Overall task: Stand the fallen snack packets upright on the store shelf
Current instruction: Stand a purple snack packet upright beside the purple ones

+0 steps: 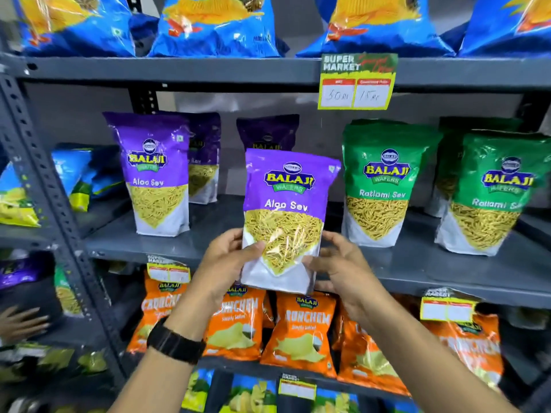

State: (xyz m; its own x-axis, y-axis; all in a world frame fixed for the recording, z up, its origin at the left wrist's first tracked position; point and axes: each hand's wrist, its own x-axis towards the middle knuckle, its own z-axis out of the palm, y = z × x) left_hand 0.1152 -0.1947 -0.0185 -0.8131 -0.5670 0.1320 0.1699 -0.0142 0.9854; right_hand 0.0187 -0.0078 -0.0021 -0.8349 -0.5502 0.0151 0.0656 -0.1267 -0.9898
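Note:
I hold a purple Aloo Sev packet (287, 216) upright in the air, in front of the middle shelf's edge (417, 278). My left hand (226, 263) grips its lower left side with the thumb across the front. My right hand (340, 263) holds its lower right corner. On the shelf another purple Aloo Sev packet (152, 174) stands upright at the left, with two more purple packets (267, 132) behind. Two green Ratlami Sev packets (381, 183) (492, 195) stand upright at the right.
Blue packets (214, 25) fill the top shelf, above a price tag (356, 83). Orange chip packets (301, 329) line the shelf below. A grey slotted upright (38, 174) stands at the left, with blue and yellow packets (74, 177) beyond it. Another person's hand (21, 323) shows at lower left.

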